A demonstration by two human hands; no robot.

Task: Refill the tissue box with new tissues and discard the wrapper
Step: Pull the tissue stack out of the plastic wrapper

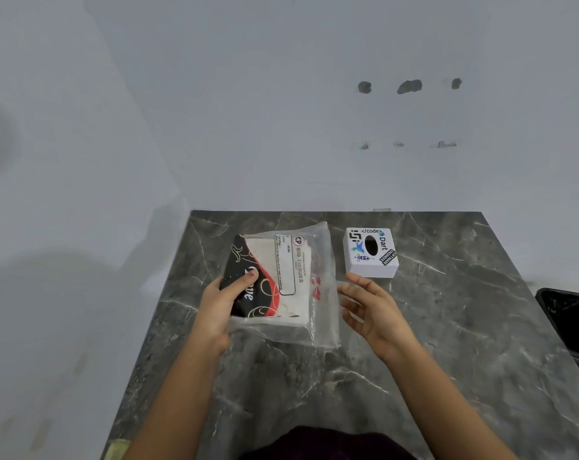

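Observation:
A pack of tissues in a clear plastic wrapper (pixel 281 280) with a black, red and white print lies on the dark marble table (pixel 447 327). My left hand (pixel 225 303) grips the pack's left edge, thumb on top of the black print. My right hand (pixel 371 310) hovers open just right of the wrapper's loose clear end, fingers spread, perhaps touching the plastic. A small white cube tissue box (pixel 371 252) with stickers and a dark oval opening on top stands behind my right hand.
A black bin (pixel 570 327) sits off the table's right edge. A pale wall rises directly behind the table, and the floor lies to the left. Dark clothing shows at the bottom edge.

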